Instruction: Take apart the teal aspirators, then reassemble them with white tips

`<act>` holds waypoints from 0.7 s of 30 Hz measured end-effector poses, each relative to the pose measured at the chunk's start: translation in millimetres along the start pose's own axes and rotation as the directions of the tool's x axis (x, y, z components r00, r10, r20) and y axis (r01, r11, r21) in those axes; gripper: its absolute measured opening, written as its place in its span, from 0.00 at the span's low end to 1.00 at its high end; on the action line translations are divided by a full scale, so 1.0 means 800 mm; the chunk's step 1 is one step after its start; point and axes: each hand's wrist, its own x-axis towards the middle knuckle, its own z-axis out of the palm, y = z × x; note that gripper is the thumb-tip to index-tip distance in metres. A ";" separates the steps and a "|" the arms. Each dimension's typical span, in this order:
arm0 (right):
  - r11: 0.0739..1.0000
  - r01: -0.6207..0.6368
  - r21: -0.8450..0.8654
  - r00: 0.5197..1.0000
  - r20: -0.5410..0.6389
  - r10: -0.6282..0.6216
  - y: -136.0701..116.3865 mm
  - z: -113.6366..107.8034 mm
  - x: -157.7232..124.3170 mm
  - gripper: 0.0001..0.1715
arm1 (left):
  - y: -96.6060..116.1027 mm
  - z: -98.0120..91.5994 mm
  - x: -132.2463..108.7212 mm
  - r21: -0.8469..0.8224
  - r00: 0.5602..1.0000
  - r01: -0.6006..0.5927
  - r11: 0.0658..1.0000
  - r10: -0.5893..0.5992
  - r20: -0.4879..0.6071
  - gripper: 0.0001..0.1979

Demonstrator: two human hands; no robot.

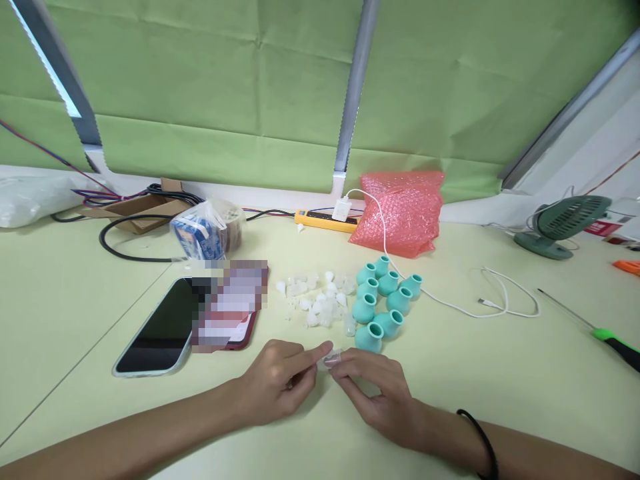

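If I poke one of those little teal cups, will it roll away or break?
Probably neither. Most of the teal cups stand on wide bottoms under narrower necks, so a gentle poke would likely just slide one. A harder poke might tip it, and then its round body could roll a little. They look matte and rubbery, so they are probably light and unlikely to break.

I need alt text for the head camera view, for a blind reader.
The left hand and right hand pinch a small clear piece over a pale green table. Behind lie white pieces, teal cups and a phone.
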 end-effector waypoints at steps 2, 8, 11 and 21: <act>1.000 0.001 -0.005 1.000 -0.008 -0.001 0.000 0.000 0.000 0.09 | -0.001 0.000 -0.001 -0.004 1.000 -0.001 1.000 0.001 0.014 0.19; 1.000 0.004 -0.016 1.000 0.005 -0.004 -0.002 0.000 -0.001 0.10 | 0.000 -0.001 0.000 -0.024 1.000 0.000 1.000 0.001 0.024 0.19; 1.000 0.001 -0.015 1.000 0.012 -0.001 -0.002 -0.001 -0.001 0.10 | -0.001 -0.002 0.000 -0.031 1.000 0.000 1.000 0.001 0.029 0.20; 1.000 0.015 -0.026 1.000 0.009 -0.015 -0.004 -0.003 0.000 0.10 | 0.000 -0.002 0.000 -0.047 0.999 -0.008 0.999 0.010 0.031 0.21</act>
